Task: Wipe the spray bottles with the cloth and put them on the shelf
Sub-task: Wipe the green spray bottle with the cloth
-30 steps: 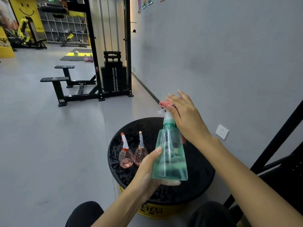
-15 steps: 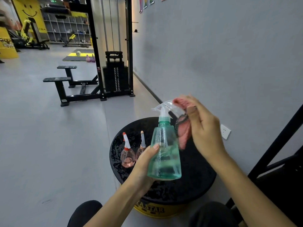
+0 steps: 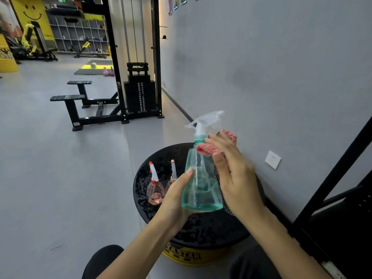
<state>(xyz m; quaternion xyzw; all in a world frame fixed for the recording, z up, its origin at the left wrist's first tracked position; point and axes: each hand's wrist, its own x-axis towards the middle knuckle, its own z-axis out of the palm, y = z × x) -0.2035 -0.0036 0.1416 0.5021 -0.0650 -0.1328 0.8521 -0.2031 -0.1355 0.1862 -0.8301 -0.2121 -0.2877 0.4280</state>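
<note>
A clear green spray bottle point(image 3: 200, 184) with a see-through trigger head is held upright above a round black stand point(image 3: 201, 228). My left hand point(image 3: 177, 200) grips its base from the left. My right hand point(image 3: 233, 174) presses a pink cloth point(image 3: 207, 149) against the bottle's neck and right side; a dark checked part of the cloth hangs below my palm. Two small pink squeeze bottles stand on the black top, one with a red and white nozzle point(image 3: 154, 190), the other point(image 3: 172, 176) partly hidden behind my left hand.
A grey wall with a white socket point(image 3: 272, 159) runs along the right. A black metal shelf frame point(image 3: 332, 188) stands at the far right. A cable weight machine point(image 3: 138, 87) and a black bench point(image 3: 80, 105) stand further back on the grey floor. My knees show at the bottom.
The right hand with the cloth came off the trigger head and moved down to the neck and right side. The bottle is turned, its nozzle now pointing right.
</note>
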